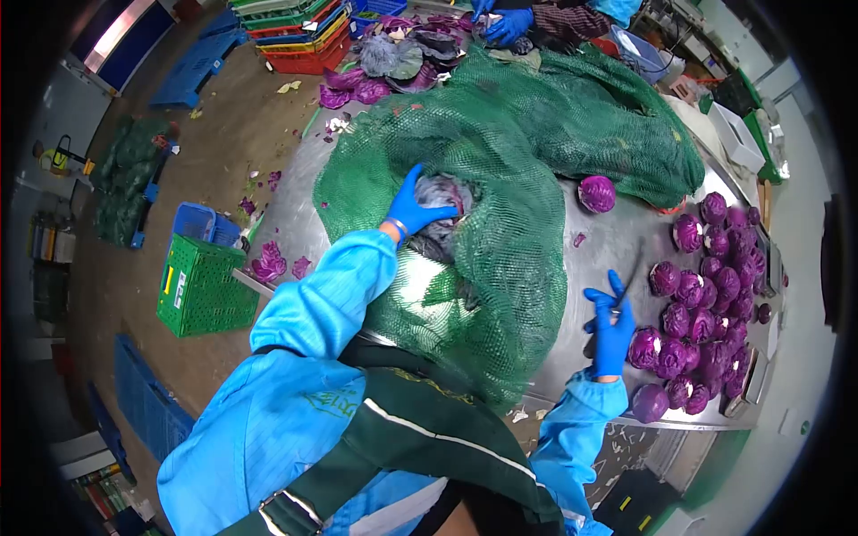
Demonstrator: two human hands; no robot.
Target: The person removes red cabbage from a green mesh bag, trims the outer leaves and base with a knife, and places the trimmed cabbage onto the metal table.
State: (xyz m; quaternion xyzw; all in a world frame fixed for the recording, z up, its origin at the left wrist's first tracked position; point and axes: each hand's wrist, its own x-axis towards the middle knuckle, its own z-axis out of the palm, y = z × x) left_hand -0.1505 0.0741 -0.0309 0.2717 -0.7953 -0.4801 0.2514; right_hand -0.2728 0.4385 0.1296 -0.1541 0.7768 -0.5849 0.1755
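My left hand (416,209), in a blue glove, has its thumb and fingers spread round a red cabbage (440,198) with dull greyish outer leaves. The cabbage lies in the opening of a green mesh sack (505,268) on the metal table. Over the table to the right, my right hand (611,332), also gloved, is closed round a knife (635,271), its thin dark blade blurred and pointing away from me; the handle is mostly hidden by the fingers. Several trimmed purple cabbages (693,326) are grouped right of that hand, and one single cabbage (596,194) sits apart beside the sack.
A co-worker's gloved hands (508,27) are at the far side, near loose cabbage leaves (393,58). Stacked crates (299,40) stand at the far left. A green crate (207,286) is left of the table. A white bin (736,137) stands at the right.
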